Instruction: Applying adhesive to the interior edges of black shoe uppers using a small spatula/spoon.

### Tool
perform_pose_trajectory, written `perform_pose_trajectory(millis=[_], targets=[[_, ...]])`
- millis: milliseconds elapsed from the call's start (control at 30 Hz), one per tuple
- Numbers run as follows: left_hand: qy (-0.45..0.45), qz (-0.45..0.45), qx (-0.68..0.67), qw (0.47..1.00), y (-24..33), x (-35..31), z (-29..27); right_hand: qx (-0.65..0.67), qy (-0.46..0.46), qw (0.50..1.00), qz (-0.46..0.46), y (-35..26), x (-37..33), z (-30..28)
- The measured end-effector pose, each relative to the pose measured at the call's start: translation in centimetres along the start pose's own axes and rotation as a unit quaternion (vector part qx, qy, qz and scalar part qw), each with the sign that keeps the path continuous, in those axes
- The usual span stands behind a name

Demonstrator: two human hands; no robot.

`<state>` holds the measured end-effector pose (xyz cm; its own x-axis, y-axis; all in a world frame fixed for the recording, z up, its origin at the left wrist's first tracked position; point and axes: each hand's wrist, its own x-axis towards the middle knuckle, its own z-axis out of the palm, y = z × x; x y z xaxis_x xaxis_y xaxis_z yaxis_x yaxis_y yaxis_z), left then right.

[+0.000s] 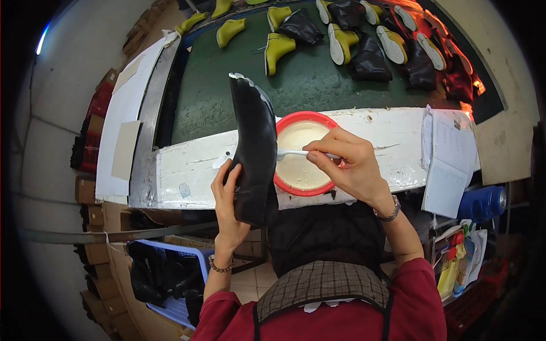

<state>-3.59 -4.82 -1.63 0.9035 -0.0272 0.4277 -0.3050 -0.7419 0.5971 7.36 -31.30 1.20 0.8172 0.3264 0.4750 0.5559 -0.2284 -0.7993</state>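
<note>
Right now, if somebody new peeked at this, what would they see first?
Probably the black shoe upper held up in the middle by the left hand. Right beside it sits a red bowl of creamy paste on the white shelf, where the right hand dips a white brush. Farther back, yellow-green and black shoe parts lie scattered on a green belt.

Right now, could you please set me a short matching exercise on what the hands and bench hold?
Things:
1. left hand
2. right hand
3. red bowl
4. yellow-green boots

States:
A. full of cream-coloured paste
B. lying on the green belt
C. holding a black shoe upper
D. dipping a white brush

Pairs: 1-C, 2-D, 3-A, 4-B
</note>
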Motion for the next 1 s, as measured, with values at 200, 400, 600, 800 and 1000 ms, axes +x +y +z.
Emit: perform_pose_trajectory(millis=[200, 400, 600, 800, 1000], targets=[[0.015, 0.016, -0.058, 0.998, 0.2, -0.8, 0.6, -0.097, 0.051, 0.994, 0.011, 2.0, 1.7, -2.0], [0.011, 0.023, -0.054, 0.998, 0.7, 0.8, 0.4, -0.11, 0.125, 0.977, -0.136, 2.9, 3.7, -1.9], [0.067, -0.016, -0.049, 0.996, 0.4, 2.3, 1.2, -0.04, 0.034, 0.989, -0.134, 1.2, 0.3, -0.1], [0.064, -0.003, -0.058, 0.996, 0.0, 3.2, 1.3, -0.032, 0.026, 0.996, -0.085, 1.3, 0.6, -0.7], [0.093, 0.029, -0.061, 0.993, -0.3, 4.2, 1.1, -0.067, 0.029, 0.983, -0.168, 0.5, 2.0, -1.0]])
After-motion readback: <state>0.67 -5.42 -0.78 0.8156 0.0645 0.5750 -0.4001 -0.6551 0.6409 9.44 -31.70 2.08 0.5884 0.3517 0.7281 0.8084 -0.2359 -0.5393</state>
